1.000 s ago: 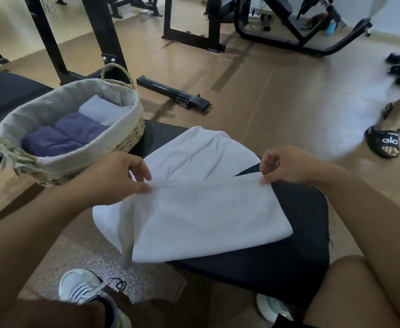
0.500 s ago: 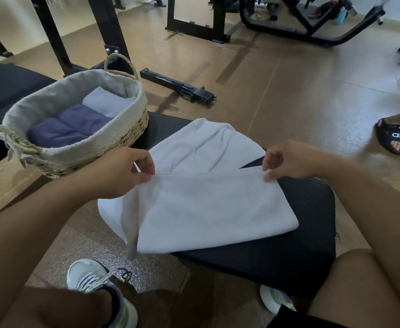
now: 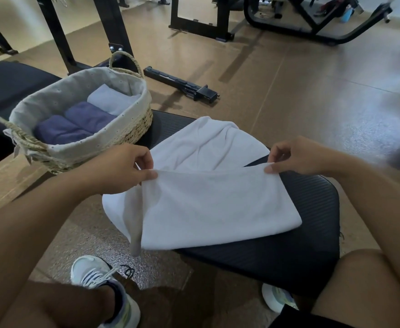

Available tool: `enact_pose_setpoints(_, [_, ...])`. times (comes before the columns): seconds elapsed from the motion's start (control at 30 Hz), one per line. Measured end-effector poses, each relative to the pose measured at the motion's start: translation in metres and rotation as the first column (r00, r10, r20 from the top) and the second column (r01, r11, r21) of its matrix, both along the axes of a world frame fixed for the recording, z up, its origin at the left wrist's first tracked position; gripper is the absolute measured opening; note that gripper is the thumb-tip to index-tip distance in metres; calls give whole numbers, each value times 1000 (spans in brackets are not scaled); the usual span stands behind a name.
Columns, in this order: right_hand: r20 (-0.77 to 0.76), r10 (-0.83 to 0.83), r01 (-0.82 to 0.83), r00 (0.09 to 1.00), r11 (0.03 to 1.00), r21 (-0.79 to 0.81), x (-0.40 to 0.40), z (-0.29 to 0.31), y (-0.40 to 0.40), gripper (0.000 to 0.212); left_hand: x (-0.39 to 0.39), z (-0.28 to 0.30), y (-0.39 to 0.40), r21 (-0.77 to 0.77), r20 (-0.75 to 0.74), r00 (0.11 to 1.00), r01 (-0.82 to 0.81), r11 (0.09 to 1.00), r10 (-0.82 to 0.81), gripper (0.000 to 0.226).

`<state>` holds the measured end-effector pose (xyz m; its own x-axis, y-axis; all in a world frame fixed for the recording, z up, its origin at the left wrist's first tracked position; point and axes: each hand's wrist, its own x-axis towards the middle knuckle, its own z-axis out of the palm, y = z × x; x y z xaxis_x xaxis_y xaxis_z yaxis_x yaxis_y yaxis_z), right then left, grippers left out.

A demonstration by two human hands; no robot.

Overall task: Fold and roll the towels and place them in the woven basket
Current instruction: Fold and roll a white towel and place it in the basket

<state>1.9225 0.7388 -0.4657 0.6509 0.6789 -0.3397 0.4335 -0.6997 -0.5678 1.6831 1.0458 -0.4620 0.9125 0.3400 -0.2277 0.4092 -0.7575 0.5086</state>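
A white towel (image 3: 208,204) lies half folded on the black padded bench (image 3: 289,252) in front of me. My left hand (image 3: 123,169) pinches the left corner of its raised near layer. My right hand (image 3: 296,155) pinches the right corner, and the edge stretches taut between them. The towel's far half rests flat on the bench. The woven basket (image 3: 128,133) with a cloth liner stands on the bench at the left. It holds two rolled dark blue towels (image 3: 76,124) and a rolled white towel (image 3: 111,100).
My knees and white sneakers (image 3: 99,280) flank the bench's near end. A black metal bar (image 3: 182,84) lies on the tan floor beyond the bench. Black gym machine frames (image 3: 199,27) stand at the back. A blurred shape shows at the right edge.
Both hands kept their pinch on the towel edge and hardly moved. The view shifted so the basket sits lower in frame. The sandalled foot at the right has gone from view.
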Motion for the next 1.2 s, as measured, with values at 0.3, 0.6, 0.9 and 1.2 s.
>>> enact_pose_setpoints(0.3, [-152,-119,130,981,989,69,6,-17,2,26,1,-3,-2,-63,-31,997,-71,995,69,16])
enact_pose_setpoints(0.6, [-214,-118,111,970,993,-47,9,-12,-2,22,2,3,3,-192,-118,992,-75,978,53,8])
enact_pose_setpoints(0.9, [-440,10,60,898,988,145,0,21,-19,8,-13,13,7,-476,-84,988,75,876,-130,27])
enact_pose_setpoints(1.2, [-526,-71,29,848,996,-89,4,13,-21,20,-5,13,-4,-538,-131,987,6,843,-90,34])
